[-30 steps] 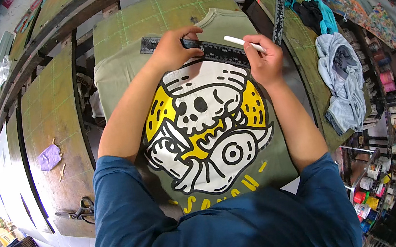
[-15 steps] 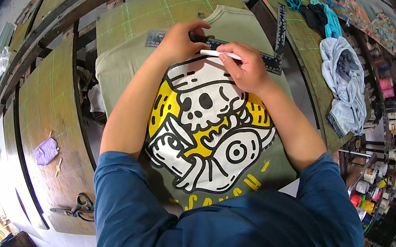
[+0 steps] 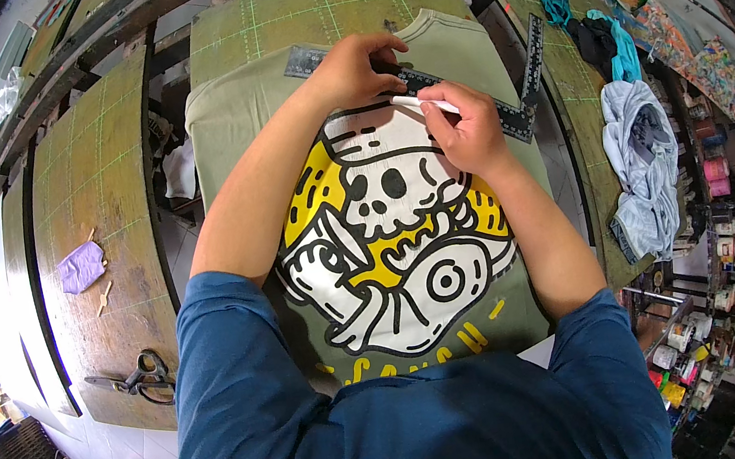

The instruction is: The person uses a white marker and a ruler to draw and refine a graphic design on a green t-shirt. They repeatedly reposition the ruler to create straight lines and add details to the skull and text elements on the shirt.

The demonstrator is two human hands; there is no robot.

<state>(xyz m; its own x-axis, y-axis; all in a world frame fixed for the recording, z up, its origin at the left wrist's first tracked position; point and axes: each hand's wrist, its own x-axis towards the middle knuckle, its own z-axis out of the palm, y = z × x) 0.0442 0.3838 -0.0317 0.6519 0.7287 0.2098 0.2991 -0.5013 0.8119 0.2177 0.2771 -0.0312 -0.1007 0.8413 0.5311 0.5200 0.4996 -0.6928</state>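
Nearest is the person's blue shirt (image 3: 430, 425), a soft cloth creased at the sleeves. Beyond it the sage-green T-shirt (image 3: 231, 108) lies spread on the middle panel of the bench (image 3: 284, 18), its collar at the far side. A big print (image 3: 393, 194) covers its body: a white skull outlined in thick black, yellow patches, yellow lettering below. The inked surface looks smooth and slightly glossy beside the matte, faintly wrinkled knit.

Above the print's top edge, the right hand (image 3: 470, 128) pinches a slim white pen (image 3: 427, 106) between thumb and fingers, its tip pointing left, close to the left thumb. Whether the tip touches anything cannot be told. The left hand (image 3: 356, 68) arches over the long arm of a flat black L-shaped square (image 3: 516, 120) with pale markings; thumb and forefinger are spread apart, and how firmly they press is hidden.

This looks like a measuring or marking step. Going on from here would call for a steady square and a light, controlled pen tip.

On the worn left panel lie black-handled scissors (image 3: 141, 378) and a limp purple scrap (image 3: 81, 267). The right panel carries a rumpled pale blue-grey garment (image 3: 642, 165) and, farther up, a black cloth (image 3: 591, 40). Farther off on the right, jars (image 3: 732, 248) crowd a dark rack, and a dark rail (image 3: 111, 40) runs behind the panels.
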